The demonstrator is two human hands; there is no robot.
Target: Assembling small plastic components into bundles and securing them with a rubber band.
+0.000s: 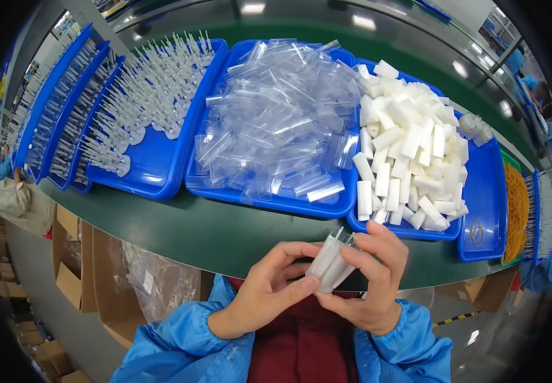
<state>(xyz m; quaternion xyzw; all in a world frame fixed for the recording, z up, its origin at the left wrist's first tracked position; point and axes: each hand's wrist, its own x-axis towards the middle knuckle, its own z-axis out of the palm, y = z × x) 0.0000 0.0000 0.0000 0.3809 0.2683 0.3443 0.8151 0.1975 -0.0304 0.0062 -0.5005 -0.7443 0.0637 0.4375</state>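
Blue sleeves (pixel 410 341), hands (pixel 260 290) (blue trays (pixel 148 166) just beyond)

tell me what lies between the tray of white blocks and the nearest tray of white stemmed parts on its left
The head view shows a blue tray heaped with clear plastic sleeves between them.

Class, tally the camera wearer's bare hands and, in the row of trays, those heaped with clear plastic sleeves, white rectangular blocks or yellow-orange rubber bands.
Bare hands: 2 (left hand, right hand)
Blue plastic tray of clear plastic sleeves: 1
Blue plastic tray of white rectangular blocks: 1
Green plastic tray of yellow-orange rubber bands: 1
Total: 5
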